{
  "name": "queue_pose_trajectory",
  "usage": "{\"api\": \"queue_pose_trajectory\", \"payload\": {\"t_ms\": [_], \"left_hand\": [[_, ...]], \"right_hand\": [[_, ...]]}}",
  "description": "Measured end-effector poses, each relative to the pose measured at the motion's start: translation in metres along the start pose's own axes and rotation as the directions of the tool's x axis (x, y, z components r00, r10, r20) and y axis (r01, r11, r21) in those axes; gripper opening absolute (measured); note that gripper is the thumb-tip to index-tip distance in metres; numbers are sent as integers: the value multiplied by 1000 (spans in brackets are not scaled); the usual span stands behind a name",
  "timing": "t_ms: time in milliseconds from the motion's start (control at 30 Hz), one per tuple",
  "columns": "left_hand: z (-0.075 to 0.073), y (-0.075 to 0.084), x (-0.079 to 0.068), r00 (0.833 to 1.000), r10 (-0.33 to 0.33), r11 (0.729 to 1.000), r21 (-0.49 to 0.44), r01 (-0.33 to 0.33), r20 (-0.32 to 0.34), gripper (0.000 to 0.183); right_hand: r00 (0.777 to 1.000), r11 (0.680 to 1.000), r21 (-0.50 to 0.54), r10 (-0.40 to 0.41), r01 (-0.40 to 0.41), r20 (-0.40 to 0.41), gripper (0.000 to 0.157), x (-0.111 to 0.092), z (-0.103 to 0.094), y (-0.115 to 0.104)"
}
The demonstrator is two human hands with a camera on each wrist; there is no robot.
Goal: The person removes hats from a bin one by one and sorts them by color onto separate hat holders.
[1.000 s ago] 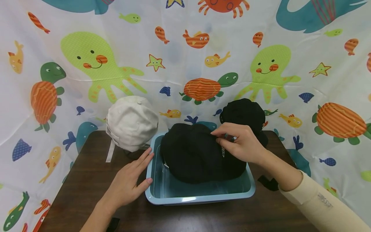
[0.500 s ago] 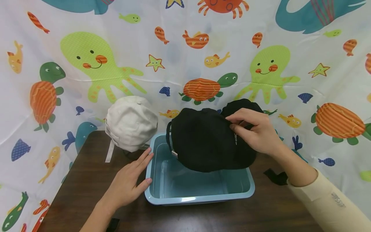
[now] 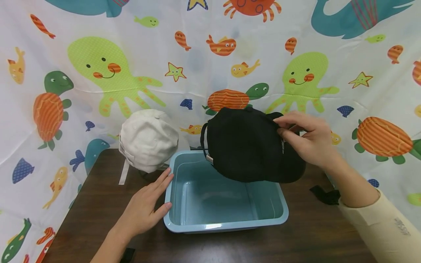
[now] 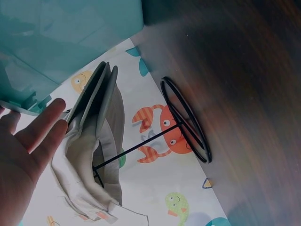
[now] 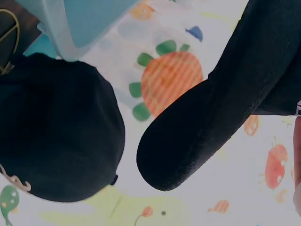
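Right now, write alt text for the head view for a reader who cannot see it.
A right hand holds a black cap in the air above a blue tub on a dark table. The left hand lies flat against the tub's left rim, near a white cap on a stand, before a sea-creature curtain.

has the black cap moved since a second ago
Yes. The black cap, held by the right hand, has risen out of the blue tub and shifted right.

Bright even light, wrist views blurred
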State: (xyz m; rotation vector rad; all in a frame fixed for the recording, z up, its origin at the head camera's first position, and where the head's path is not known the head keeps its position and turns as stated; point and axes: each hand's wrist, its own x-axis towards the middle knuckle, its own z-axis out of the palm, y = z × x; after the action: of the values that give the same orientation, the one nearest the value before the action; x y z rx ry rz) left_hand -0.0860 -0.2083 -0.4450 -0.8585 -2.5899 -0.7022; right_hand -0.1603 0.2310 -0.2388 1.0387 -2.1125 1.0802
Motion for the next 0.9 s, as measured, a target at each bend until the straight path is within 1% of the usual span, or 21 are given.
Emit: {"api": "queue_pose_trajectory", "payload": {"t_ms": [100,200,400,533,633,800,900], "left_hand": [[0,-1,0,1000,5,1000,7,-5,0,78],[0,-1,0,1000,7,1000,10,-7,1,77],[1,0,-1,1000,1,1000,8,-1,0,77],[1,0,-1,1000,-1,1000,3,1,0,76],[1,0,-1,1000,-1,1000,1,1,0,76],[0,2,0,1000,-2,1000,-5,2,-1,77],[1,2,-1,1000,2,1000,-6,-2,-2,78]], "right_hand": [[999,1000,-22,3,-4,-40,32,1,-5,0],[997,998,-64,16,-20,-69,31,1,-11,2],[994,988,-146,46,-60,-103,29,0,-20,8],[991,979,-192,49,-73,-126,27,-1,-25,12],[989,975,-210,47,-76,-139,27,-1,-30,14],[989,964,-251,55,-87,-134,26,-2,-38,18],[987,959,-263,63,-101,-150,26,-3,-41,22]]}}
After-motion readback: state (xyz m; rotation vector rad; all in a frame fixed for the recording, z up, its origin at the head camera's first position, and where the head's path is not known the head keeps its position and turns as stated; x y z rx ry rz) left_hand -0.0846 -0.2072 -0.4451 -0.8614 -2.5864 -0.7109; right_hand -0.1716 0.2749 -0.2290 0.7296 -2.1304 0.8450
